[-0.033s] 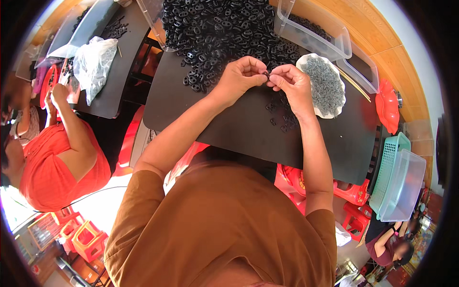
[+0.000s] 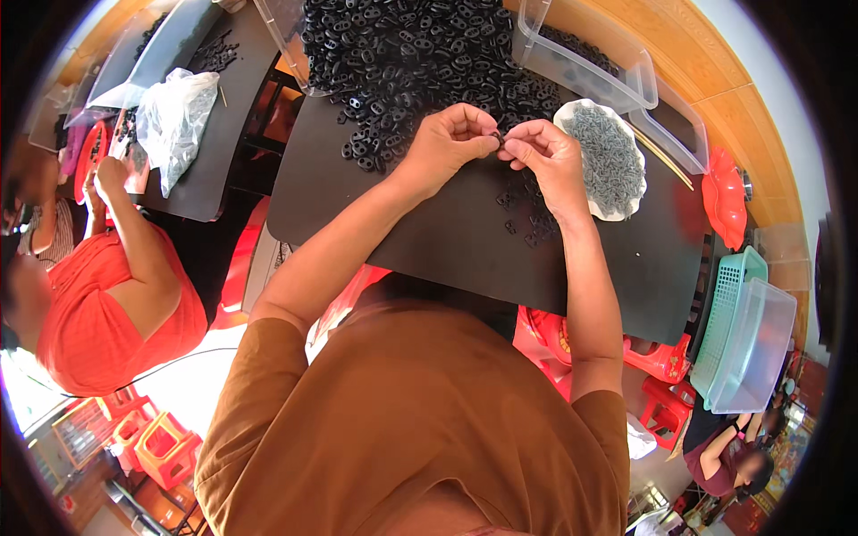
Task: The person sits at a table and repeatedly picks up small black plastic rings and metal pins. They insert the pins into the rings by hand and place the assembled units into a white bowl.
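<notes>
My left hand [image 2: 451, 150] and my right hand [image 2: 550, 163] meet above the dark table, fingertips nearly touching. Both are closed in a pinch around a small black plastic piece [image 2: 498, 138], mostly covered by the fingers. Beyond them spreads a big heap of black oval plastic pieces with two holes [image 2: 402, 62], like cord locks. Below my right hand lie several smaller black parts [image 2: 534, 219], loosely scattered. Just right of that hand stands a white scalloped dish [image 2: 611, 214] full of small grey pieces that look like springs [image 2: 608, 156].
Clear plastic bins [image 2: 590, 76] stand behind the heap, with thin sticks [image 2: 663, 159] and a red dish [image 2: 724, 198] to the right. A green basket [image 2: 728, 313] is at the table's right side. At left, a person in red [image 2: 125, 286] works at another table with a plastic bag [image 2: 181, 121].
</notes>
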Demonstrator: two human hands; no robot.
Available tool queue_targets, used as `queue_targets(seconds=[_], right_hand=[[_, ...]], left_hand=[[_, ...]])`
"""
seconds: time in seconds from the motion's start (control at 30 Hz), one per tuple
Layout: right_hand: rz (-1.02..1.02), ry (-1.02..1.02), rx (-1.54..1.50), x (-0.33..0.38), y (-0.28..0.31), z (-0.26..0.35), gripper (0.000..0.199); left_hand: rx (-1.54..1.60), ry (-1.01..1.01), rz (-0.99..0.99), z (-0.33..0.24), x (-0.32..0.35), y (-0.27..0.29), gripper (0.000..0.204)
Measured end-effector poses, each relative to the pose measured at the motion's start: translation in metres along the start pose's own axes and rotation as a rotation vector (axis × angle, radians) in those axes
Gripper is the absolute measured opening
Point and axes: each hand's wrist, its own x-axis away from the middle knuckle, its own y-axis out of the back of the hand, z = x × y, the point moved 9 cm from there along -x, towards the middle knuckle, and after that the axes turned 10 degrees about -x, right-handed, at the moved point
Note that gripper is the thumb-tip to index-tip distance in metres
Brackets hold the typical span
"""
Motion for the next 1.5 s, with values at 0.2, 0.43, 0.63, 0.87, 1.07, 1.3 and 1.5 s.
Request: queue_targets(seconds=[0.2, 0.43, 0.63, 0.87, 1.07, 1.3, 1.5], right_hand=[[-0.017, 0.198, 0.093, 0.001, 0.007, 0.015, 0.004], [0.017, 0.109, 0.123, 0.001, 0.002, 0.011, 0.005], [0.024, 0.108, 0.194, 0.003, -0.002, 0.011, 0.005], [0.002, 0.132, 0.269, 0.003, -0.001, 0.013, 0.005], [0.018, 0.211, 0.339, 0.003, -0.002, 0.018, 0.008], [0.035, 0.252, 0.440, 0.007, -0.011, 0.029, 0.010], [0.021, 0.244, 0.447, 0.006, -0.007, 0.028, 0.010]], left_hand=[[-0.169, -0.027, -0.007, -0.012, 0.002, 0.001, 0.018], [-0.366, -0.103, -0.010, -0.017, 0.004, -0.002, 0.016], [-0.409, -0.112, -0.002, -0.020, 0.006, -0.003, 0.018], [-0.416, -0.121, -0.001, -0.022, 0.007, -0.003, 0.017], [-0.440, -0.124, -0.004, -0.023, 0.007, -0.003, 0.018], [-0.461, -0.118, -0.005, -0.023, 0.008, -0.004, 0.018], [-0.477, -0.146, -0.014, -0.025, 0.008, -0.004, 0.018]])
